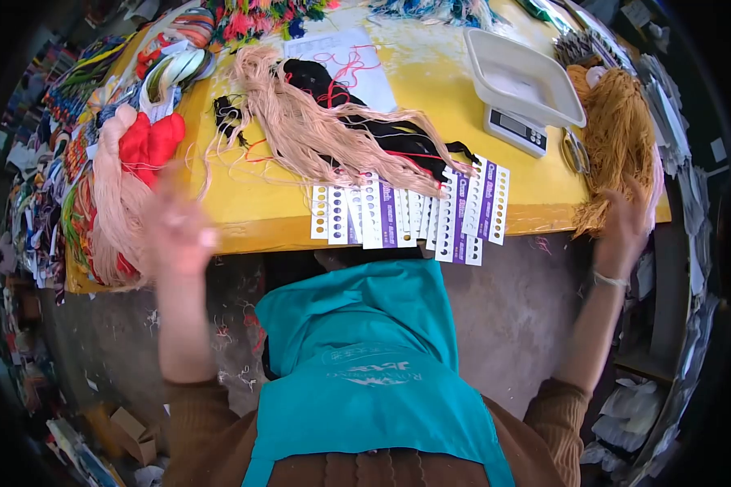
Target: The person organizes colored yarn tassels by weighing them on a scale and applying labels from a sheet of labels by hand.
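My left hand (pixel 183 227) is smeared by motion at the table's front left edge, beside a pale pink thread hank (pixel 114 199) and a red hank (pixel 153 142). On the right, my right hand (pixel 621 219) has its fingers apart at the lower end of a golden-brown thread hank (pixel 621 122). Peach thread (pixel 309 122) lies across black thread (pixel 390 138) at mid-table. Below its ends, several white and purple punched cards (pixel 471 215) marked "Cross Stitch" overhang the front edge.
A white plastic tray (pixel 483 49) sits on a digital scale (pixel 516 131), with scissors (pixel 575 152) to its right. Red thread (pixel 345 69) lies on a white sheet (pixel 374 81). Multicoloured hanks (pixel 260 18) line the back. Bagged stock and a cardboard box (pixel 134 434) stand around the table.
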A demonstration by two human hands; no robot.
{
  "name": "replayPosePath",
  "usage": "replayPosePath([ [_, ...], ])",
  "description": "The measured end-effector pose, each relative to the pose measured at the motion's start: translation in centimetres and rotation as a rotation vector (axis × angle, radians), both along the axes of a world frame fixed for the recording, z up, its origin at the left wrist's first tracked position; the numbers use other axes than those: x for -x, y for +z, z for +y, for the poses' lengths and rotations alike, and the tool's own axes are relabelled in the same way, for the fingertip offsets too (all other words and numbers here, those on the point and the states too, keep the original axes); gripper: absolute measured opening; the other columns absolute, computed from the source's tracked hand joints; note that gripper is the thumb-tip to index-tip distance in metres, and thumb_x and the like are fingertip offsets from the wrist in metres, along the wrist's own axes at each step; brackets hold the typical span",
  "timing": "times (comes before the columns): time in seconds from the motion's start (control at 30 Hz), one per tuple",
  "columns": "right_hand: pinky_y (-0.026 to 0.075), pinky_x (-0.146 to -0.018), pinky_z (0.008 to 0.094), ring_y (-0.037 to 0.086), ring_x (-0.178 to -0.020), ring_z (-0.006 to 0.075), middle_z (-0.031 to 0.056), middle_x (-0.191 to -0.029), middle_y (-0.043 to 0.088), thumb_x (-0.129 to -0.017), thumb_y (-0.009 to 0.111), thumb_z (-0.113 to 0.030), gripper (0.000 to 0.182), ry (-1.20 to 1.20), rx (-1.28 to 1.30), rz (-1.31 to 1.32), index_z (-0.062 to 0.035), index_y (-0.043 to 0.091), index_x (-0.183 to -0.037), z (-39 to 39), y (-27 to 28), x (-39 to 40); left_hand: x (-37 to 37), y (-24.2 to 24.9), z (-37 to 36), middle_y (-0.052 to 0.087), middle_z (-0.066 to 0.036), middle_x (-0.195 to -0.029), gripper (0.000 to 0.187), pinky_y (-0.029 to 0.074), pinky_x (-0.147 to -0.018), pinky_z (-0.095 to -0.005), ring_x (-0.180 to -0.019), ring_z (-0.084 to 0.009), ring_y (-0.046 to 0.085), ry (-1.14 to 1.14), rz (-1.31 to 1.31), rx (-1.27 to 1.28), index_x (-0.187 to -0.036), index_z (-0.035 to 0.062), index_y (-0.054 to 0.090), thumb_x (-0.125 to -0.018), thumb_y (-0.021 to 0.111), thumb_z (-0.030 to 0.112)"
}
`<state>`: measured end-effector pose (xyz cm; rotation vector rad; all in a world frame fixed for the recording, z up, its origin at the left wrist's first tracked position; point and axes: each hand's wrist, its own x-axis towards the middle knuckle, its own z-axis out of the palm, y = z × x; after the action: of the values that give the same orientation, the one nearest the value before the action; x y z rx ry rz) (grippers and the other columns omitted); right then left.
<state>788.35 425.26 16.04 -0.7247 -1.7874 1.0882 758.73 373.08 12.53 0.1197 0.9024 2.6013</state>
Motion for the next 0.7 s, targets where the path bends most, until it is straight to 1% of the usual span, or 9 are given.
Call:
replayPosePath([
  [0.07,0.043,-0.061,0.0226,0.053,-0.063,0.0076,0.0092,-0.091,0.071,-0.091,0.054,-0.003,0.021,0.303,0.077,-0.225,-0.0004,0.060,-0.112,-4.2,-2.9,5.8,-2.2,-2.8,6.5,0.067,-0.006,-0.100,0.041,0.025,-0.035,-0.0206,-0.041,-0.0024,0.028,-0.293,0.061,0.022,-0.128,0.0044,0.056,-0.094,0.052,0.028],
  [0.1,0.049,-0.065,0.0230,0.064,-0.072,0.0094,0.0098,-0.087,0.071,-0.091,0.058,-0.004,0.014,0.490,0.135,-0.308,0.0009,0.061,-0.103,-7.3,-3.4,8.6,-3.1,-3.5,9.1,0.065,-0.011,-0.119,0.040,0.025,-0.037,-0.0187,-0.042,-0.0015,0.029,-0.409,0.052,0.122,-0.128,0.0042,0.056,-0.094,0.050,0.025],
  [0.13,0.051,-0.068,0.0228,0.068,-0.082,0.0120,0.0099,-0.086,0.071,-0.090,0.060,-0.003,0.011,0.646,0.169,-0.396,0.0015,0.061,-0.100,-8.6,-5.4,10.5,-3.9,-4.0,11.5,0.064,-0.012,-0.120,0.038,0.025,-0.038,-0.0180,-0.044,-0.0012,0.030,-0.488,0.030,0.168,-0.125,0.0041,0.058,-0.094,0.051,0.025],
  [0.17,0.052,-0.070,0.0243,0.068,-0.080,0.0126,0.0091,-0.084,0.071,-0.090,0.060,-0.004,0.009,0.856,0.174,-0.242,0.0022,0.062,-0.097,-10.0,-8.2,12.1,-4.7,-4.3,13.6,0.063,-0.013,-0.121,0.037,0.024,-0.039,-0.0174,-0.045,-0.0009,0.031,-0.565,0.007,0.213,-0.123,0.0041,0.060,-0.093,0.052,0.025],
  [0.23,0.053,-0.075,0.0249,0.067,-0.083,0.0128,0.0085,-0.086,0.068,-0.091,0.059,-0.001,0.007,0.953,0.209,-0.353,0.0033,0.061,-0.095,-12.3,-10.1,14.1,-6.3,-4.9,16.4,0.061,-0.016,-0.124,0.036,0.026,-0.040,-0.0181,-0.047,-0.0016,0.033,-0.545,-0.150,0.359,-0.118,0.0021,0.063,-0.090,0.059,0.025],
  [0.33,0.052,-0.076,0.0244,0.066,-0.084,0.0114,0.0080,-0.086,0.068,-0.092,0.058,-0.002,0.007,0.935,0.217,-0.388,0.0038,0.059,-0.095,-13.3,-12.6,15.6,-8.0,-5.4,18.9,0.057,-0.026,-0.128,0.037,0.027,-0.045,-0.0195,-0.050,-0.0052,0.036,-0.485,-0.184,0.548,-0.119,-0.0046,0.060,-0.091,0.057,0.019],
  [0.47,0.052,-0.069,0.0255,0.066,-0.074,0.0121,0.0082,-0.079,0.068,-0.088,0.063,-0.005,0.008,0.823,0.193,-0.299,0.0021,0.062,-0.091,-13.5,-13.4,15.6,-9.2,-4.1,20.3,0.059,-0.023,-0.125,0.041,0.030,-0.045,-0.0213,-0.054,-0.0058,0.038,-0.473,-0.234,0.619,-0.124,-0.0080,0.055,-0.090,0.058,0.015],
  [0.6,0.053,-0.071,0.0262,0.069,-0.080,0.0140,0.0096,-0.080,0.068,-0.089,0.064,-0.006,0.011,0.822,0.128,-0.335,0.0030,0.060,-0.093,-13.1,-13.4,15.5,-8.3,-4.6,20.7,0.061,-0.021,-0.119,0.040,0.028,-0.044,-0.0201,-0.053,-0.0057,0.037,-0.464,-0.306,0.626,-0.123,-0.0081,0.053,-0.088,0.059,0.011],
  [0.7,0.053,-0.074,0.0257,0.069,-0.085,0.0140,0.0091,-0.083,0.068,-0.092,0.060,-0.005,0.009,0.863,0.274,-0.250,0.0032,0.057,-0.095,-13.0,-13.4,15.5,-8.0,-4.7,21.0,0.062,-0.020,-0.111,0.039,0.026,-0.042,-0.0194,-0.052,-0.0050,0.037,-0.458,-0.320,0.625,-0.122,-0.0071,0.052,-0.087,0.060,0.007],
])
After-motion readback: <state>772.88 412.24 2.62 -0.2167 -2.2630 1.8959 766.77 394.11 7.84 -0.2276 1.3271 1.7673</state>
